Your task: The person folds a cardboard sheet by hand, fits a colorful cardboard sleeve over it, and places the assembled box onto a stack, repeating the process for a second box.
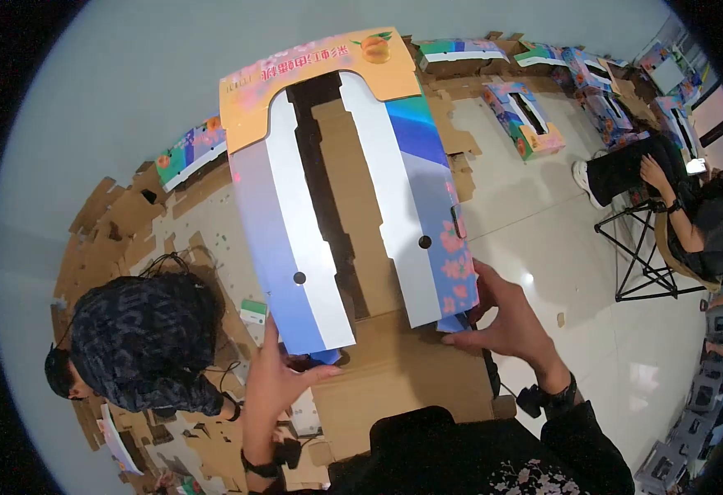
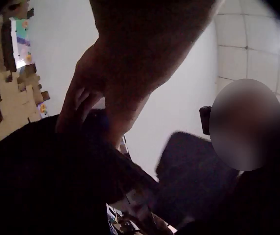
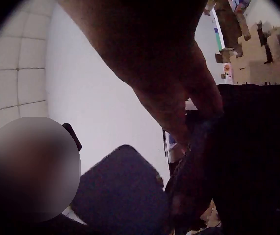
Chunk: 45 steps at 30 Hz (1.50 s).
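Note:
A printed cardboard fruit box [image 1: 415, 148] fills the middle of the head view, purple and blue with an orange end panel showing a peach. Its two long top flaps leave an open slot, through which the brown inside shows. At the near left corner my left hand [image 1: 275, 375] grips the box, thumb along the near edge and fingers mostly hidden by the side wall. My right hand [image 1: 514, 322] holds the near right corner likewise. Small blue tabs [image 1: 454, 323] show beside the thumbs. Both wrist views are dark; the box [image 2: 42, 161] appears there as a black shape.
A plain brown cardboard surface [image 1: 394, 371] lies below the box's near end. To the left, a person [image 1: 147, 338] in a dark patterned jacket bends over; another person [image 1: 691, 206] sits at right. Similar printed boxes [image 1: 526, 124] and torn cardboard [image 1: 114, 206] lie around.

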Tool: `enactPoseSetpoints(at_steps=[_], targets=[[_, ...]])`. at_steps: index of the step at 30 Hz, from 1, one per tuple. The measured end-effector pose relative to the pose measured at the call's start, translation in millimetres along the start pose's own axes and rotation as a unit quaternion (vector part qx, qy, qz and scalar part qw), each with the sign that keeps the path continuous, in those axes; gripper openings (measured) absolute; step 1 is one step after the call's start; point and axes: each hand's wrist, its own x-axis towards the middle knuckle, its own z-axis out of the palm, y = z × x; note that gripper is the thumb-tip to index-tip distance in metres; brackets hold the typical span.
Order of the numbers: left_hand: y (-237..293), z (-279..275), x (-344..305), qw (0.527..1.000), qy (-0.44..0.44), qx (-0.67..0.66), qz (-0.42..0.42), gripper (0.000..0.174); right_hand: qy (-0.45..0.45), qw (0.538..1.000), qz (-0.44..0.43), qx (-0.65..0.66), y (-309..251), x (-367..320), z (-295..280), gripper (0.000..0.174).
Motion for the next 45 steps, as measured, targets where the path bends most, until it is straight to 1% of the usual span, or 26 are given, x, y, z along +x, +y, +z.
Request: enactPoseSetpoints(at_steps=[1, 3, 4, 6, 10, 12, 13, 15, 18, 19, 21, 22, 24, 25, 26, 28, 29, 30, 31, 32, 34, 35, 38, 39, 42, 45], targets=[[0.5, -4.8, 8.1, 0.999, -0.035, 0.006, 0.026, 0.11, 0.003, 0.999, -0.023, -0.023, -3.9, 3.7, -1.3, 0.072], [2.2, -5.5, 14.2, 0.998, -0.013, -0.009, 0.061, 0.091, 0.011, 0.995, -0.071, -0.07, -10.6, 10.2, -2.2, 0.071], [2.7, -6.4, 18.0, 0.997, -0.003, -0.016, 0.08, 0.082, 0.022, 0.992, -0.058, -0.111, -11.8, 13.0, -2.0, 0.064], [3.4, -8.2, 22.6, 0.998, 0.01, 0.055, 0.04, 0.062, 0.039, 0.98, -0.034, -0.19, -11.1, 17.5, 1.0, 0.052], [-0.9, -2.5, 20.9, 0.994, 0.036, 0.105, -0.004, 0.035, 0.039, 0.97, -0.042, -0.235, 6.3, 21.3, 2.4, 0.048], [-7.4, 1.3, 1.8, 0.991, 0.015, 0.133, 0.025, 0.04, 0.038, 0.969, -0.066, -0.237, 13.1, 5.6, 7.1, 0.049], [-11.9, 4.0, -9.4, 0.989, 0.004, 0.146, 0.039, 0.042, 0.024, 0.97, -0.05, -0.237, 15.4, -5.7, 8.4, 0.046], [-6.3, 7.8, -35.9, 0.989, -0.094, 0.11, -0.009, 0.052, -0.01, 0.972, -0.014, -0.235, 17.1, -34.6, 6.8, 0.04], [-8.3, 2.0, -64.2, 0.97, -0.231, 0.003, -0.068, 0.069, -0.163, 0.978, 0.11, -0.076, 9.1, -64.0, -11.1, 0.061], [-13.4, -0.2, -72.4, 0.957, -0.275, -0.043, -0.084, 0.075, -0.182, 0.977, 0.086, -0.075, 23.9, -77.0, -14.0, 0.071], [-28.4, 0.8, -88.6, 0.952, -0.292, -0.025, -0.088, 0.082, -0.215, 0.973, 0.04, -0.073, 49.3, -99.7, -17.1, 0.09], [-32.0, 2.5, -91.5, 0.95, -0.3, -0.016, -0.088, 0.085, -0.201, 0.973, 0.021, -0.107, 50.1, -106.0, -16.4, 0.098], [-29.3, 12.8, -102.9, 0.977, -0.209, -0.007, -0.051, 0.096, -0.176, 0.969, -0.022, -0.171, 43.9, -113.2, -13.8, 0.113], [-34.6, 21.0, -111.6, 0.986, -0.162, 0.003, -0.032, 0.1, -0.175, 0.971, -0.05, -0.155, 54.7, -115.2, -11.2, 0.12], [-41.9, 29.2, -117.4, 0.993, -0.114, 0.012, -0.012, 0.103, -0.149, 0.981, -0.07, -0.103, 60.7, -112.5, -6.7, 0.117], [-73.9, 59.7, -117.7, 0.992, -0.022, -0.114, 0.04, 0.111, -0.095, 0.989, -0.11, -0.001, 67.6, -106.2, 3.3, 0.113], [-81.9, 69.1, -117.3, 0.982, 0.025, -0.177, 0.066, 0.115, -0.043, 0.99, -0.125, 0.046, 66.9, -102.4, 10.9, 0.105], [-43.8, 62.3, -101.3, 0.968, 0.071, -0.207, 0.126, 0.117, 0.008, 0.986, -0.14, 0.093, 63.7, -96.1, 21.4, 0.097], [-37.9, 69.9, -95.5, 0.96, 0.117, -0.231, 0.107, 0.114, 0.059, 0.976, -0.156, 0.139, 59.2, -89.1, 30.1, 0.089], [-33.8, 75.2, -92.0, 0.95, 0.163, -0.254, 0.085, 0.112, 0.087, 0.976, -0.15, 0.131, 52.6, -81.5, 38.4, 0.084], [-13.2, 77.8, -76.5, 0.95, 0.197, -0.236, 0.061, 0.101, 0.145, 0.973, -0.135, 0.116, 41.5, -69.8, 49.4, 0.073], [-6.3, 75.9, -71.0, 0.949, 0.215, -0.227, 0.048, 0.096, 0.144, 0.978, -0.154, 0.0, 44.5, -66.8, 48.9, 0.064], [-1.9, 72.3, -65.1, 0.976, 0.189, -0.094, 0.045, 0.085, 0.174, 0.971, -0.163, -0.019, 47.0, -60.9, 56.8, 0.06], [1.7, 74.3, -63.9, 0.973, 0.194, -0.112, 0.053, 0.08, 0.176, 0.969, -0.17, -0.019, 47.6, -60.6, 57.7, 0.06], [14.3, 72.4, -63.8, 0.968, 0.191, -0.159, 0.039, 0.081, 0.175, 0.967, -0.186, -0.022, 47.4, -62.6, 58.2, 0.062], [-6.8, 67.7, -74.4, 0.977, 0.181, -0.061, 0.094, 0.085, 0.16, 0.968, -0.195, -0.012, 48.1, -65.5, 57.0, 0.064]])
